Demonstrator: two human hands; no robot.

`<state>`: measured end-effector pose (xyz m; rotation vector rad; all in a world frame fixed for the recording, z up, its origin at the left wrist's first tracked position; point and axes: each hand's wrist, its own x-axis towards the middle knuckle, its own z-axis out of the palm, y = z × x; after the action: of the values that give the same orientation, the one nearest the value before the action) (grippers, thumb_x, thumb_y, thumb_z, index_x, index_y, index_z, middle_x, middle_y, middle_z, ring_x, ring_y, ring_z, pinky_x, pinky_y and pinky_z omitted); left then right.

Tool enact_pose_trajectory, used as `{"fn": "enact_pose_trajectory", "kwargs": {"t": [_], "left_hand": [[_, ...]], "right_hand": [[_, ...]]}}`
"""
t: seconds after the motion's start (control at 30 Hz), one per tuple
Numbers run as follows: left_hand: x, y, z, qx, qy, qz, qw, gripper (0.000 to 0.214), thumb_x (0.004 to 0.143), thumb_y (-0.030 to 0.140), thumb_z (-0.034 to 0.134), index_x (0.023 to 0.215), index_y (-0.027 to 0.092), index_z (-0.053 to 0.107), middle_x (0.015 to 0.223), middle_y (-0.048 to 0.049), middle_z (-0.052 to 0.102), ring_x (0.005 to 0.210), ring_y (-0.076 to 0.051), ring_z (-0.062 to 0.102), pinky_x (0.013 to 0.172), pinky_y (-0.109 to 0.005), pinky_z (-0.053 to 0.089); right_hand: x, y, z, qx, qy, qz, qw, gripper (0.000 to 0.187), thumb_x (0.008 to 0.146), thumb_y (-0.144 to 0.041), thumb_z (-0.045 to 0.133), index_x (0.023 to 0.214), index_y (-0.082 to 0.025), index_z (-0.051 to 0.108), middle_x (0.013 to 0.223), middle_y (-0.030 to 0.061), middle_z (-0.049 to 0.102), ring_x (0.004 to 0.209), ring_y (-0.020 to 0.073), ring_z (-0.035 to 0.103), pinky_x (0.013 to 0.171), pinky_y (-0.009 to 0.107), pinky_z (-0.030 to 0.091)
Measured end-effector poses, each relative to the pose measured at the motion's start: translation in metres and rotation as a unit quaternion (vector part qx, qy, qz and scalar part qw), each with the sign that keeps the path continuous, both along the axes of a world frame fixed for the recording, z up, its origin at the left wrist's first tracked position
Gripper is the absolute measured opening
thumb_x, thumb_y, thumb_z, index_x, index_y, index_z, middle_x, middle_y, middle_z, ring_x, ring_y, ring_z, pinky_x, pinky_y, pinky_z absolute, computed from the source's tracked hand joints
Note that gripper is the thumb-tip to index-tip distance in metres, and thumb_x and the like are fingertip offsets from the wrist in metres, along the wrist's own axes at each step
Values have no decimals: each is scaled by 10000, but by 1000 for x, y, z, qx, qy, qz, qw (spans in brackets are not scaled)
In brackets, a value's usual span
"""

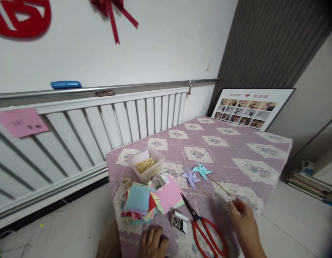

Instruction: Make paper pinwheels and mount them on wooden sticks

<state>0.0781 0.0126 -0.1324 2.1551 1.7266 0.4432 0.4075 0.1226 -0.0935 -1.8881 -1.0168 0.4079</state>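
Note:
My right hand (245, 222) is at the table's right front, fingers curled into a pinch at the stick's end of a teal paper pinwheel (202, 171). Beside it lies a lilac pinwheel (191, 178), also on a thin stick. My left hand (154, 243) rests at the near table edge, fingers bent and slightly apart, nothing visible in it. Between the hands are red-handled scissors (196, 218), blades pointing away, and a small white box (183, 216) of metal pins or fasteners. Farther left sit a stack of coloured paper squares (138, 197) and pink sheets (169, 195).
A clear plastic container (144, 176) holds gold-coloured sticks, with a small round tub (125, 181) next to it. A floral tablecloth (208, 129) covers the table. A white radiator (114, 122) runs along the wall; a photo board (243, 107) leans at the far end.

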Motion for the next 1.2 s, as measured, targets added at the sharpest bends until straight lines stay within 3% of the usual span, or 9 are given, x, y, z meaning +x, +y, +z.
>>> {"fn": "enact_pose_trajectory", "kwargs": {"t": [0.07, 0.17, 0.33, 0.47, 0.57, 0.7, 0.83, 0.97, 1.2], "left_hand": [[-6, 0, 2, -11, -1, -56, 998, 411, 712, 301, 637, 1120, 317, 599, 1353, -33, 521, 1253, -307, 420, 1046, -467, 282], [-13, -4, 8, 7, -43, -87, 995, 454, 709, 273, 618, 1160, 273, 560, 1369, -51, 481, 1268, -291, 375, 1069, -454, 238], [-20, -15, 11, 56, -142, -69, 986, 321, 706, 121, 548, 999, 230, 618, 1102, -64, 605, 1054, -227, 507, 936, -378, 387], [-54, -5, 27, 109, -178, 3, 978, 230, 776, 96, 456, 884, 208, 626, 894, -66, 626, 880, -203, 553, 797, -351, 452], [-92, 22, 52, 137, -123, 70, 980, 273, 811, 104, 419, 964, 202, 623, 1014, -81, 636, 986, -211, 548, 907, -392, 422], [-122, 61, 72, 103, -39, 50, 993, 298, 781, 142, 493, 1044, 176, 626, 1152, -99, 602, 1108, -230, 497, 999, -395, 354], [-120, 79, 74, 75, 13, 10, 997, 333, 751, 233, 574, 1080, 199, 616, 1224, -92, 570, 1147, -254, 469, 985, -395, 350], [-114, 83, 73, 42, 62, -7, 997, 339, 712, 301, 627, 1030, 189, 613, 1140, -113, 599, 1072, -289, 511, 928, -431, 368], [-114, 84, 70, 12, 105, -20, 994, 275, 752, 285, 569, 1007, 189, 608, 1099, -111, 611, 1035, -281, 544, 910, -429, 374]], "right_hand": [[-42, -26, 2, 31, 19, 18, 999, 676, 715, -574, 493, 1187, -90, 529, 1137, 202, 632, 1015, 334, 609, 868, 446, 469], [-113, -68, -6, 34, 79, 124, 989, 528, 706, -559, 549, 1037, -150, 601, 1037, 161, 692, 939, 311, 654, 811, 402, 522], [-191, -122, -46, 63, 47, 251, 965, 282, 800, -401, 559, 974, -197, 646, 960, 103, 746, 883, 270, 700, 759, 338, 571], [-205, -138, -62, 109, -73, 330, 935, 190, 830, -301, 524, 916, -208, 666, 897, 92, 750, 831, 246, 709, 752, 338, 578], [-209, -141, -54, 110, -135, 342, 923, 183, 857, -257, 497, 936, -201, 652, 924, 99, 737, 853, 234, 700, 765, 344, 574], [-215, -142, -42, 106, -177, 343, 916, 173, 868, -232, 477, 900, -200, 643, 859, 84, 722, 809, 225, 693, 728, 348, 573], [-216, -145, -41, 104, -188, 344, 914, 168, 875, -211, 463, 893, -205, 630, 842, 73, 706, 790, 217, 682, 714, 346, 565], [-217, -146, -41, 106, -186, 346, 914, 163, 879, -207, 460, 888, -213, 623, 835, 66, 701, 779, 211, 675, 705, 339, 560], [-218, -146, -39, 97, -175, 347, 916, 169, 875, -203, 461, 878, -219, 630, 815, 52, 697, 769, 207, 672, 701, 330, 555]]}}
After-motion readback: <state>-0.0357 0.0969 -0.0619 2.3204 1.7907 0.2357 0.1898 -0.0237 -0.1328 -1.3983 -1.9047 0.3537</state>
